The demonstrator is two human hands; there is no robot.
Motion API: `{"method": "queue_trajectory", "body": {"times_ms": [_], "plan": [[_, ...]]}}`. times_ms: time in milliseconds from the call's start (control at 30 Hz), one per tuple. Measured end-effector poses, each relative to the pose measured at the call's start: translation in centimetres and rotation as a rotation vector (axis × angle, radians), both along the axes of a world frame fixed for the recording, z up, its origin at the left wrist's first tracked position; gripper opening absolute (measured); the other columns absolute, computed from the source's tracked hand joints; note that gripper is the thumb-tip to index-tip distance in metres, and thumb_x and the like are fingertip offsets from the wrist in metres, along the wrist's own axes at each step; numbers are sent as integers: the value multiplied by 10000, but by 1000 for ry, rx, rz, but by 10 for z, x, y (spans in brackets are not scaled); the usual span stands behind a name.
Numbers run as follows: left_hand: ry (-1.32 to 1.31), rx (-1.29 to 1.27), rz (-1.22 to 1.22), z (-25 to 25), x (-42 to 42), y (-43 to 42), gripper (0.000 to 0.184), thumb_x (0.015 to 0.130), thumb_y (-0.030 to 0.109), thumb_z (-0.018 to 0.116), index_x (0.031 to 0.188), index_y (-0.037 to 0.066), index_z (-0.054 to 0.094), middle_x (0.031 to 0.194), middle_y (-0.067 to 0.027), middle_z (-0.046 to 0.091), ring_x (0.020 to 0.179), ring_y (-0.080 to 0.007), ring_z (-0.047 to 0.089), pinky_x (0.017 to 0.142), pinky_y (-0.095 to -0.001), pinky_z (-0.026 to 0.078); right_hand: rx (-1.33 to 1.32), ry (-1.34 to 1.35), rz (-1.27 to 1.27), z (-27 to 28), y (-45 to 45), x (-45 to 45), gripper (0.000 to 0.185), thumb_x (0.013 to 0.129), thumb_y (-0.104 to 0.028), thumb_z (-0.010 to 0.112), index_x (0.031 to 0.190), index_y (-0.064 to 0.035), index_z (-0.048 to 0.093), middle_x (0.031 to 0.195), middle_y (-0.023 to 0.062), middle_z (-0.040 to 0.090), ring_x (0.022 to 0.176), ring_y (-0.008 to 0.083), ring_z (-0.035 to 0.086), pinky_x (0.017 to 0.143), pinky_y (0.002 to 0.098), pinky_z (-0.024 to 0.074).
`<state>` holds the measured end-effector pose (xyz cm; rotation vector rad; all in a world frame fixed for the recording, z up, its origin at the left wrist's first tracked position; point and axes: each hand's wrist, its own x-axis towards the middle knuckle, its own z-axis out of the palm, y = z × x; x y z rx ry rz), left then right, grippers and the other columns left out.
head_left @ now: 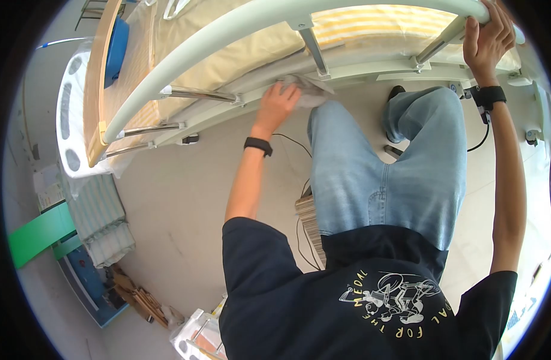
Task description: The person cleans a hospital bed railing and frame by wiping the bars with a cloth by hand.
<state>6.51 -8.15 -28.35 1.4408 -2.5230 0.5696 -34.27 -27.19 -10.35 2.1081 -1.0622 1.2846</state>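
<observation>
My left hand (278, 107) has its fingers bent over a crumpled grey cloth (311, 93). The cloth lies against the pale lower side bar (260, 96) of a bed, just above my knee. At the upper right, my right hand (490, 39) is wrapped round the curved bed rail (251, 19), near its end. Metal posts (314, 53) join this rail to the bar below. Behind the rail is a mattress (239, 54) with a beige cover and a yellow-striped part.
A white end board (74, 114) and a wooden board (100, 78) stand at the bed's left end. Black cables (300, 234) run over the floor beside a striped box-like edge (307, 216). Folded striped padding (98, 216) and a green panel (41, 235) lie at the left.
</observation>
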Motion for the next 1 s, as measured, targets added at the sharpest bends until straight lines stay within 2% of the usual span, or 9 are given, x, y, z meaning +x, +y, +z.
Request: {"method": "queue_trajectory", "body": {"times_ms": [67,133,267,333,467,567,733,967,1000], "plan": [[-25,24,50,5,23,17,360,739,63,674,1091,115,622,1122,-23,603,1020,-290,562,840,-375,555,-8,0,27,1,1,0,619,1010,-564,293,1245,5,353,1193,171,361,1191,388,316,1063,608,200],[-85,165,358,11,42,32,448,685,29,724,1111,97,607,1154,-46,586,1024,-305,545,843,-392,551,-5,-8,28,2,2,1,619,1011,-561,291,1247,7,353,1192,174,360,1188,390,317,1063,611,198],[-102,171,424,8,54,40,523,636,-14,749,1126,82,592,1169,-63,570,1030,-323,528,858,-423,543,-9,-48,51,1,1,3,625,1010,-565,284,1241,11,354,1189,184,358,1179,393,319,1060,619,196],[34,223,522,7,42,32,559,603,-57,747,1123,75,592,1161,-70,570,1032,-338,524,876,-438,533,-3,-51,47,1,2,3,625,1009,-569,279,1233,10,357,1184,183,357,1177,392,319,1060,621,196],[113,237,469,12,27,28,593,575,-64,764,1125,76,594,1166,-75,568,1041,-343,523,875,-431,532,-3,-70,48,1,1,5,618,1006,-576,270,1208,1,360,1169,179,352,1179,388,316,1059,625,196],[136,229,334,14,8,19,615,552,-74,771,1122,82,600,1161,-70,572,1052,-344,524,876,-426,531,0,-72,48,0,1,6,613,1006,-579,264,1200,-5,358,1163,176,348,1182,386,312,1058,624,195],[258,163,143,7,-29,-7,569,575,-83,740,1102,89,613,1133,-53,596,1027,-337,542,856,-421,549,-3,-63,41,-1,0,6,612,1008,-580,261,1201,-6,356,1167,175,346,1181,389,309,1055,624,194],[319,189,83,7,-58,-21,545,598,-85,720,1103,97,623,1155,-42,605,1012,-322,550,823,-406,562,-21,-46,33,-2,0,4,614,1015,-572,269,1210,2,364,1190,184,359,1188,397,317,1055,619,198],[305,183,86,7,-57,-20,468,650,-50,709,1090,90,633,1134,-53,618,1007,-323,556,849,-405,551,-21,-45,38,-2,-1,3,614,1015,-572,269,1210,2,364,1190,184,359,1188,397,317,1055,619,198]]}}
